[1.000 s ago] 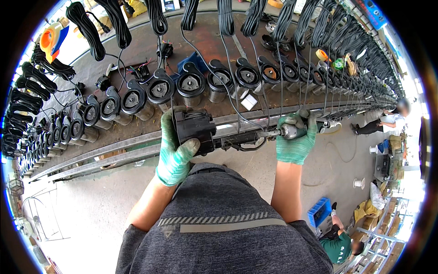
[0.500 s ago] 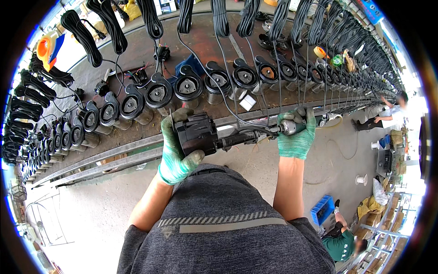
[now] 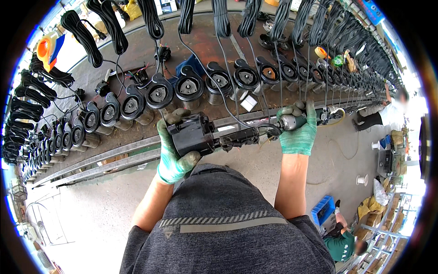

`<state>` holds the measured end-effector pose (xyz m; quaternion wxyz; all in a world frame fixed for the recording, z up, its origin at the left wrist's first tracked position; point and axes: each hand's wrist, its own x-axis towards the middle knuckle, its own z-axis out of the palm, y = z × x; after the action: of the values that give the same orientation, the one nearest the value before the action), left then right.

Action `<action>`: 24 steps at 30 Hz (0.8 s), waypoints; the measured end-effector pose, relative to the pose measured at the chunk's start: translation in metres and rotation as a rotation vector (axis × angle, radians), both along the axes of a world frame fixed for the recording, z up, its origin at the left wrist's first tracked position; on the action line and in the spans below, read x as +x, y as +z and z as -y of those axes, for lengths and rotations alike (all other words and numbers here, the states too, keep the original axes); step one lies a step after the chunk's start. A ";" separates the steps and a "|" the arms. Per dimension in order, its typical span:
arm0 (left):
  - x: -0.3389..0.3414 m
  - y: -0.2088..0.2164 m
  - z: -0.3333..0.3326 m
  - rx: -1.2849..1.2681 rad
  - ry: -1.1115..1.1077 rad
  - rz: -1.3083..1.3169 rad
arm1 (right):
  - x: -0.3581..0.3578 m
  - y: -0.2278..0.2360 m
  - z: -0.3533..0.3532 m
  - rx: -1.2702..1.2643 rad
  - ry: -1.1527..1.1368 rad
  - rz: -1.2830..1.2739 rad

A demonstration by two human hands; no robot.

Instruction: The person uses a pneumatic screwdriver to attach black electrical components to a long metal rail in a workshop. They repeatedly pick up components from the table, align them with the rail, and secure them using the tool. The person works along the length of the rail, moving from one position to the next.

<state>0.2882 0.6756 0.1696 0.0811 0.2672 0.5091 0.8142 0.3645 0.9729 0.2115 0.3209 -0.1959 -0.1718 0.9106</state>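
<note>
Through my feed, the black housing (image 3: 189, 135) sits just above the grey shirt front, its narrow black arm (image 3: 244, 136) reaching toward three o'clock. It looks like hard moulded plastic; I judge it stiff, moderately heavy and a little slick, best cupped around its broad body rather than by the arm or the loose cable. My left hand (image 3: 175, 148), at eight o'clock on it, does this: fingers over the far edge, thumb along the near side, clamped on. At three o'clock, my right hand (image 3: 299, 128) has its fingers wrapped around a rounded power tool (image 3: 289, 122) with a smooth, silvery metal nose. Both gloves are ribbed green knit with darkened fingertips. At twelve o'clock, cylindrical metal motors (image 3: 189, 86) with glossy black rims line a stained, rust-brown bench (image 3: 205, 45); beyond them hang bundled rubbery cables (image 3: 221, 18). At four o'clock, a blue plastic crate (image 3: 323, 208) rests on bare concrete.
</note>
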 end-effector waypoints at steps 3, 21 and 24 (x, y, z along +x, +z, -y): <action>0.003 -0.010 -0.004 0.092 0.074 -0.052 | 0.000 0.001 0.001 0.047 0.057 -0.007; -0.008 0.026 -0.011 -0.627 0.387 -0.834 | 0.004 0.013 0.031 0.315 -0.057 -0.168; -0.005 0.017 -0.021 -0.663 0.607 -0.679 | 0.005 0.015 0.048 0.302 0.018 -0.211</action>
<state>0.2834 0.6967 0.1871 -0.2454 0.3161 0.7894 0.4656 0.3696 0.9253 0.2263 0.3546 -0.0473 -0.2739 0.8928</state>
